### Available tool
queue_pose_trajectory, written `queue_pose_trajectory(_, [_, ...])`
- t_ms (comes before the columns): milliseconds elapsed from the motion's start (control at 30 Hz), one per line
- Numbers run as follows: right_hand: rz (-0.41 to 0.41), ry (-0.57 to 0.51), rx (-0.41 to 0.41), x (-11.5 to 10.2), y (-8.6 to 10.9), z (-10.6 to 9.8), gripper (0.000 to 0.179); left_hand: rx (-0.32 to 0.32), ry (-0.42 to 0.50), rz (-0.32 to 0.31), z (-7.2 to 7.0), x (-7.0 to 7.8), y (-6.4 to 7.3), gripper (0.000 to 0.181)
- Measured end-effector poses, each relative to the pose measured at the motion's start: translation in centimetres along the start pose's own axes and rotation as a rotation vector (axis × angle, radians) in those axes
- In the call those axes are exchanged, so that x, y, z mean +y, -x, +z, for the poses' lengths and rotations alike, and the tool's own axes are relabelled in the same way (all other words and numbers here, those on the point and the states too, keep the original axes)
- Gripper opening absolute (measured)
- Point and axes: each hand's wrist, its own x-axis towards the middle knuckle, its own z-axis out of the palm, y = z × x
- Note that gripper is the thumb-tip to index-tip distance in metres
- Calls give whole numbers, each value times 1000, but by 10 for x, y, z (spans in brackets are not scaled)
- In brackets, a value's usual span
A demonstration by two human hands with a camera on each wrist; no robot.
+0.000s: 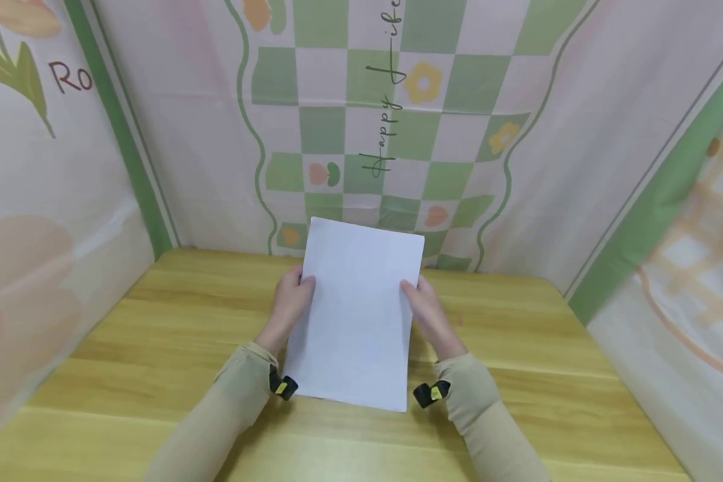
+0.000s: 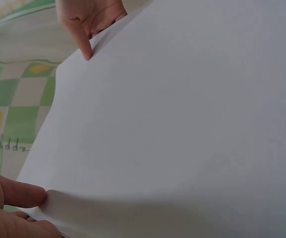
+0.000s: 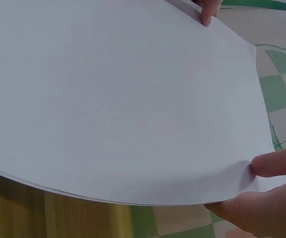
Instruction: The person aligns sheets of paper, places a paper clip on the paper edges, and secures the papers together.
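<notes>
White paper [image 1: 355, 314], blank on the side that shows, is held upright in portrait and tilted back above the table. My left hand [image 1: 290, 301] pinches its left edge, thumb on the front and fingers behind. On the opposite edge my right hand [image 1: 429, 311] grips it the same way, at about the same height. In the right wrist view, the lower rim of the paper [image 3: 133, 124] shows more than one layer and bows outward. Dents in the paper [image 2: 172, 114] show by the thumbs in the left wrist view. The back of the paper is hidden.
A wooden table [image 1: 518, 348] lies under the hands. Behind it hangs a curtain [image 1: 361, 120] with green checks and lettering, and patterned cloth [image 1: 54, 268] closes off the left side. Each sleeve carries a small black wrist camera [image 1: 432, 393].
</notes>
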Motion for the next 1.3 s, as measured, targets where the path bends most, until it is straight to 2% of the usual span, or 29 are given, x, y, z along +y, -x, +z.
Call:
queue_pose_trajectory(200, [-25,28,43,-12,7,-1,50,40,47,57,-1,7,4,32])
queue_pose_trajectory(400, [-94,28,66,-23,12,-1,47,76,125,126,-3,12,8,30])
queue_pose_trajectory(633, [-177,28,127,-33,18,-1,44,77,162,190,-5,20,13,28])
queue_pose_trajectory(900, [-282,4,175,-39,21,-1,40,99,215,313,-3,26,15,28])
queue_pose_trajectory(1233, [-447,11,176,-42,25,-1,39,119,271,356,-2,30,18,30])
queue_pose_trajectory(1300, [-461,15,187,-42,26,-1,37,122,286,350,-4,37,24,29])
